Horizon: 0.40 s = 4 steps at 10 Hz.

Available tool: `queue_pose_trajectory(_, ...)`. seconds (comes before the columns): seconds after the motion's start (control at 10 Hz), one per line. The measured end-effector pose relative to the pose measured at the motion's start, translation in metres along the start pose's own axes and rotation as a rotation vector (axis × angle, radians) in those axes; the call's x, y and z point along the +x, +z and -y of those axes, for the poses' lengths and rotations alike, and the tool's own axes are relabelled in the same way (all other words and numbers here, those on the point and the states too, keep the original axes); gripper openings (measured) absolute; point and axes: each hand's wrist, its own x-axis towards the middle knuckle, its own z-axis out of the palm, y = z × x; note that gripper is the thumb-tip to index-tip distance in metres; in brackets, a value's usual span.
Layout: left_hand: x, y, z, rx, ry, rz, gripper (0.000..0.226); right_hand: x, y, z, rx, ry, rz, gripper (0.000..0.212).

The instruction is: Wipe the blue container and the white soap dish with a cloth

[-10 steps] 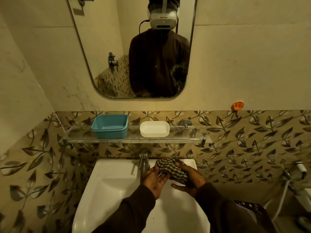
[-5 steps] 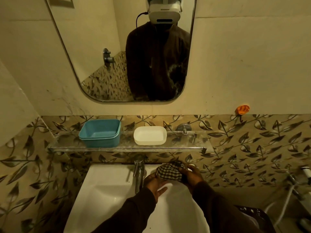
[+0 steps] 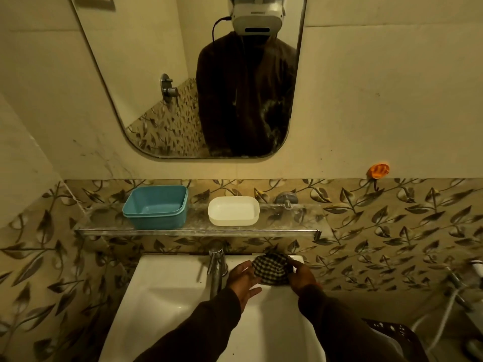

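A: Head view looks down over a white sink (image 3: 170,296). Where are the hands?

B: Both are above the basin, just right of the tap (image 3: 217,267). The right hand (image 3: 303,276) has its fingers closed around a bunched checked cloth (image 3: 271,269), gripping it from the right side. The left hand (image 3: 243,282) sits against the cloth's left edge, palm up, fingers spread and loose rather than clamped.

A: Is the left hand touching the cloth?

B: It seems to, at the thumb side, though the light is dim and the edge is hard to read.

A: And the things to be wiped?

B: Both stand on the glass shelf (image 3: 198,231) fixed to the leaf-patterned tiles, above the sink. The blue container (image 3: 156,207) is on the left part of the shelf, upright and open at the top. The white soap dish (image 3: 233,211) is to its right, apart from it, near the middle of the shelf. Neither hand is near them.

A: Anything else?

B: A mirror (image 3: 156,74) hangs over the shelf, reflecting a person in a dark top, and an orange hook (image 3: 379,171) sits on the wall to the right.
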Motion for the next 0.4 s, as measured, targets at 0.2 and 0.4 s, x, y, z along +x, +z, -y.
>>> queue_pose_trajectory(0.2,-0.016,0.000,-0.002,0.048,0.058,0.010,0.040,-0.012,0.002,-0.003,-0.152,-0.026,-0.026,0.040)
queue_pose_trajectory(0.4,-0.043,-0.002,0.001,0.055,0.111,-0.028,0.029,-0.030,0.006,-0.007,-0.162,-0.067,-0.060,0.041)
